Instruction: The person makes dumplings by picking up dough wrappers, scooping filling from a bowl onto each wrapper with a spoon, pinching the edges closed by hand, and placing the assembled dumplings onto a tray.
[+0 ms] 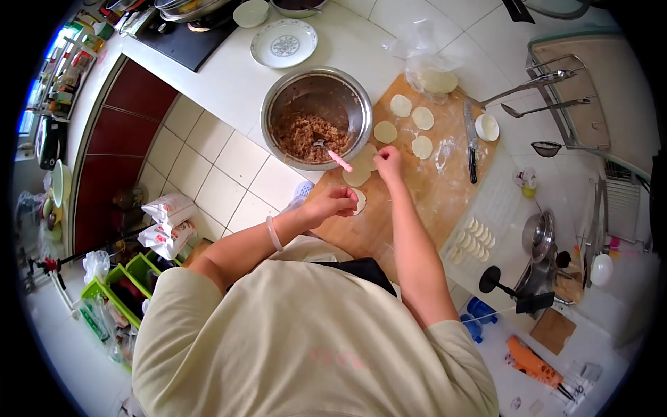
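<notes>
My left hand, with a bracelet at the wrist, is closed at the near left edge of the wooden board, its fingers on a dough wrapper. To its right, my right hand pinches at the edge of flat dough wrappers lying on the board. Beyond my hands stands a steel bowl of minced filling, with a pink-handled spoon leaning in it. Several round wrappers lie farther up the board.
A knife and a small white bowl are on the board's right side. Rows of dumplings lie right of the board. A patterned plate sits beyond the bowl, near a black stove. A plastic bag touches the board's far edge.
</notes>
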{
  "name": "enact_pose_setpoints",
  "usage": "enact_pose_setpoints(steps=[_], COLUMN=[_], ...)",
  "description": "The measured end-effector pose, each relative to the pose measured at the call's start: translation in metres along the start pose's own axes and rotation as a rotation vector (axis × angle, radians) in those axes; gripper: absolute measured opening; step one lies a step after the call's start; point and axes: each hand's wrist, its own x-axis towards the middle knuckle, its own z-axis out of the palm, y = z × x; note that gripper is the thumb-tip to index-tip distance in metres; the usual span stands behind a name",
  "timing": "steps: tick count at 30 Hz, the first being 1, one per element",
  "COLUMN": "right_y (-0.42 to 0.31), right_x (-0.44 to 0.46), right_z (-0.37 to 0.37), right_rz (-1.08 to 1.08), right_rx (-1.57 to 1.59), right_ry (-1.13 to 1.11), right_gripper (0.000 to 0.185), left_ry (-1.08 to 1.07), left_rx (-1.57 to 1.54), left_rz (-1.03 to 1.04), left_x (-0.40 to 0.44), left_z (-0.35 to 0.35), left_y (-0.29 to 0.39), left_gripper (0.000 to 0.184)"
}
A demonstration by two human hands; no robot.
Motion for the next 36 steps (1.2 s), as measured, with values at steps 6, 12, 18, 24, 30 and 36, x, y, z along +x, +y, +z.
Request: enact_pose_setpoints(steps=[6,12,18,24,30,36], right_y=[-0.082,-0.154,-0.153,-0.149,-0.182,-0.174], right_x=[-0.043,-0.066,-0.066,-0.041,-0.025,-0.027], right_z=[-0.080,-0.068,-0.013,0.003,0.014,0.017], right_rz=[0.098,-0.137,-0.368,-0.428,-0.453,-0.480], right_rx=[0.575,0.600,-0.492,-0.561,-0.425,-0.376], right_ry=[-0.062,-0.091,-0.247,-0.257,-0.252,-0.358], right_gripper=[0.008,0.007,0.021,0.023,0.031,0.029], left_ry=[-0.076,-0.126,0.273,0.424,0.490,0.496], left_rx=[-0.506,-0.861,-0.541,-0.647,-0.729,-0.682], left_rz=[0.027,0.261,0.505,0.610,0.585,0.601], left_x=[0.009,0.008,-0.006,-0.036,-0.044,-0.056], left_z=[0.028,0.014,-0.053,-0.091,-0.104,-0.117], left_y=[0.033,0.094,0.137,0.158,0.136,0.125], left_gripper=[0.038,0.051,0.040,0.039,0.042,0.048])
